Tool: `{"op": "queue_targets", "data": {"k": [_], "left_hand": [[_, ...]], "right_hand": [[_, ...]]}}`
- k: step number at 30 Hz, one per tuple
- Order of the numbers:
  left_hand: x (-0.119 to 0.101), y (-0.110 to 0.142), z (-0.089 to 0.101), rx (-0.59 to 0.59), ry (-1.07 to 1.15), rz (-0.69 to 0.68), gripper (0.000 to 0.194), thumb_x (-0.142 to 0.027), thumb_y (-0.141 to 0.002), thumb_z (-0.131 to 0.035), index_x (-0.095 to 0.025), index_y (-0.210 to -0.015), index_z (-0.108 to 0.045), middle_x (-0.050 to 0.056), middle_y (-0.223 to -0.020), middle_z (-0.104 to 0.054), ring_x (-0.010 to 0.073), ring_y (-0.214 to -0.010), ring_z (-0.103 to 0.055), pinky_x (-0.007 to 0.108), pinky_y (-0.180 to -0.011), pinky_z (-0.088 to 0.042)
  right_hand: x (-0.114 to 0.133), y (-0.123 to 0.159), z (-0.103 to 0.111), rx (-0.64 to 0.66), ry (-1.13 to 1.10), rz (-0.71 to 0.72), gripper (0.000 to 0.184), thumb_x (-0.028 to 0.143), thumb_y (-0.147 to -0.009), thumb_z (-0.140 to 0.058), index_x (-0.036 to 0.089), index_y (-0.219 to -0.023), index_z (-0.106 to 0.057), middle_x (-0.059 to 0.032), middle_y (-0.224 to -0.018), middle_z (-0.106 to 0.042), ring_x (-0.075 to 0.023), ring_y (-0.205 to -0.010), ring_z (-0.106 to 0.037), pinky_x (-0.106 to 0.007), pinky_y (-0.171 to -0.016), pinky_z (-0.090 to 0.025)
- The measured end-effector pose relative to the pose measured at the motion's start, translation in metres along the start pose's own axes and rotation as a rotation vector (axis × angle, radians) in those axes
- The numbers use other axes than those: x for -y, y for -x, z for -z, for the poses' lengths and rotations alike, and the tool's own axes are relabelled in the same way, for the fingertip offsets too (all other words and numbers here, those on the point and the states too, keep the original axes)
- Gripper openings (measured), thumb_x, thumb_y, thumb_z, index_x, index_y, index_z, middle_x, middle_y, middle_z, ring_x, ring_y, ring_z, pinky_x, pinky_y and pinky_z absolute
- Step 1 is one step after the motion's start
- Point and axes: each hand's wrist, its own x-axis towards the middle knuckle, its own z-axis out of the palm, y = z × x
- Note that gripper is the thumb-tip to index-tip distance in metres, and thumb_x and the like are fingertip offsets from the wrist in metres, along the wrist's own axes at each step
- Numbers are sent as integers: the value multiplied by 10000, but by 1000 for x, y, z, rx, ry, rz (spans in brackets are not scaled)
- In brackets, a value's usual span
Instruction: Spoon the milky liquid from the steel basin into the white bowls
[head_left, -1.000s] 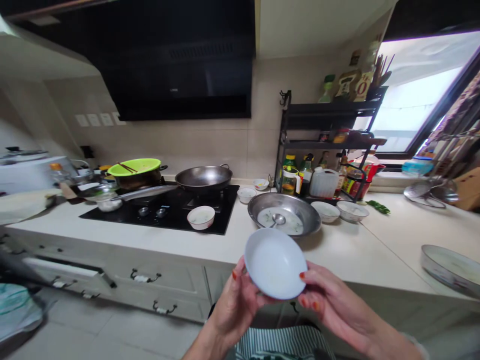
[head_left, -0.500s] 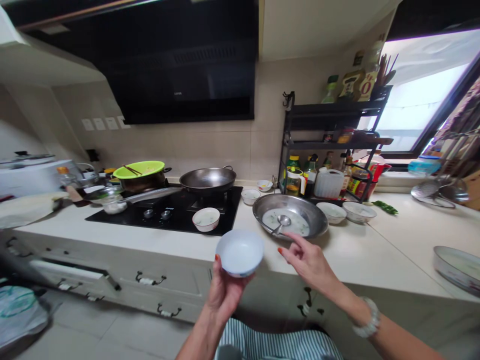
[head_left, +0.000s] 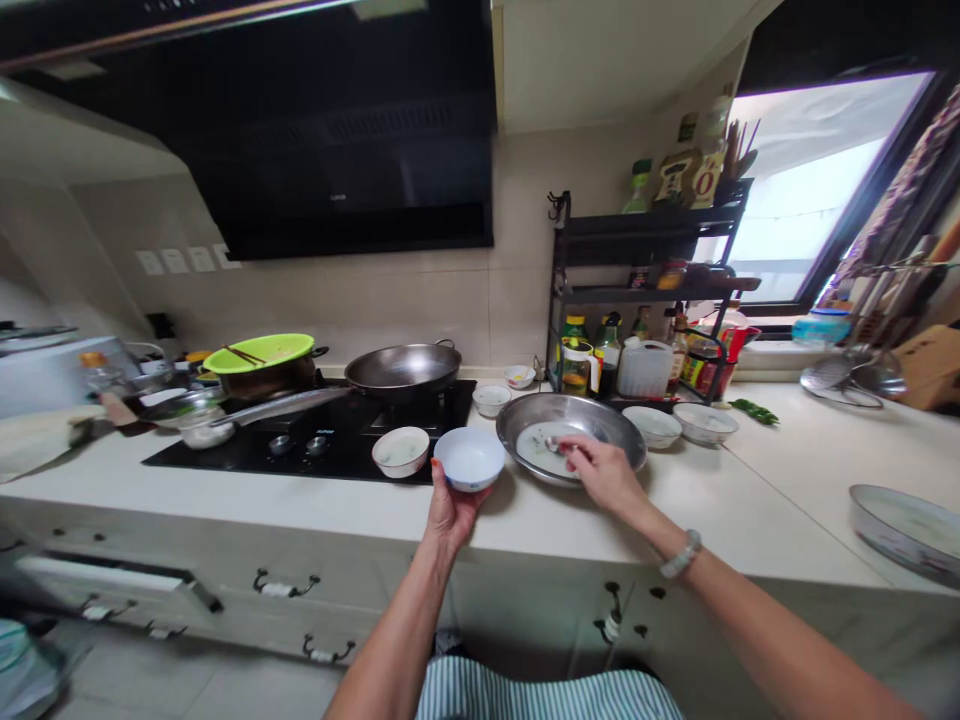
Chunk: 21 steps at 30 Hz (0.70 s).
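My left hand (head_left: 453,508) holds up an empty white bowl (head_left: 469,460) from below, thumb on its near side, just left of a wide steel basin (head_left: 634,445). In the basin lies whitish liquid (head_left: 536,450) with green flecks. Over it, my right hand (head_left: 604,472) is closed on a metal spoon (head_left: 553,444), whose bowl end shows at the liquid; its handle is mostly hidden by my fingers. Left of the white bowl, a filled bowl (head_left: 400,455) stands on the hob edge.
Filled bowls (head_left: 705,425) stand right of the basin, with small bowls (head_left: 492,402) behind it. A wok (head_left: 405,368) and a pot under a lime-green colander (head_left: 259,353) sit on the hob (head_left: 247,455). Behind rises a black rack (head_left: 559,300) with bottles. A large dish (head_left: 904,530) is far right.
My right hand has moved from above the basin's rim down onto the spoon and closed on it. My left hand has carried the white bowl forward, nearer the basin and the filled bowl.
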Motion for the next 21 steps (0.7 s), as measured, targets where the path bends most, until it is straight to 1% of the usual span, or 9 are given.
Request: {"op": "queue_targets", "data": {"k": [3, 5, 7, 9, 12, 15, 17, 19, 21], "left_hand": [[3, -1, 1, -31, -4, -7, 625, -622, -883, -557, -295, -1409, -475, 132, -1231, -656, 262, -910, -698, 384, -631, -616], [3, -1, 2, -36, 1, -13, 632, -629, -885, -545, -295, -1417, -468, 134, -1241, -652, 266, -929, -696, 389, -646, -615], [2, -1, 2, -32, 2, 1, 631, -631, -894, -526, -290, -1421, -465, 137, -1242, -650, 271, -940, -695, 398, -655, -616], [1, 0, 3, -27, 2, 23, 618, -633, -907, -497, -290, -1420, -467, 139, -1245, -648, 273, -945, -696, 409, -665, -617], [1, 1, 3, -22, -6, 43, 608, -639, -918, -460, -296, -1420, -467, 140, -1263, -639, 271, -962, -693, 415, -689, -618], [0, 1, 2, -15, -37, 62, 614, -644, -925, -429, -290, -1426, -462, 147, -1297, -621, 275, -973, -690, 416, -691, -621], [1, 2, 1, -2, -60, 70, 618, -638, -932, -410, -285, -1437, -452, 153, -1315, -609, 283, -975, -688, 414, -679, -623], [1, 2, 1, 13, -72, 70, 622, -629, -936, -404, -284, -1452, -437, 159, -1331, -600, 286, -977, -686, 406, -670, -623], [1, 1, 2, 16, -67, 67, 632, -628, -933, -409, -291, -1468, -423, 164, -1357, -584, 290, -989, -683, 411, -677, -622]], "right_hand": [[-21, -10, 27, -118, -191, -212, 319, 422, -815, -552, 183, -949, -716, -50, -678, -680, -173, -501, -546, -288, -486, -424], [-36, -15, 40, -182, -160, -247, 285, 436, -763, -605, 178, -850, -692, -45, -643, -647, -166, -502, -526, -284, -485, -412], [-49, -19, 46, -231, -88, -236, 241, 410, -744, -614, 180, -793, -668, -56, -653, -647, -187, -569, -565, -303, -546, -443], [-57, -23, 45, -243, -1, -222, 220, 370, -761, -575, 183, -827, -669, -60, -663, -653, -211, -621, -597, -333, -614, -466], [-59, -25, 36, -192, 98, -169, 263, 335, -797, -516, 188, -948, -674, -55, -675, -658, -235, -656, -619, -366, -679, -479], [-54, -25, 26, -146, 120, -75, 259, 315, -812, -495, 196, -965, -666, -60, -701, -661, -245, -696, -636, -378, -720, -483], [-51, -23, 21, -138, 100, -46, 244, 309, -811, -496, 202, -951, -664, -63, -709, -664, -246, -713, -646, -377, -732, -487], [-48, -21, 19, -158, 39, -89, 237, 326, -807, -509, 203, -945, -658, -59, -697, -665, -232, -673, -639, -360, -684, -494], [-46, -20, 19, -194, -91, -203, 241, 366, -797, -533, 199, -938, -637, -46, -657, -650, -202, -569, -600, -322, -558, -479]]}}
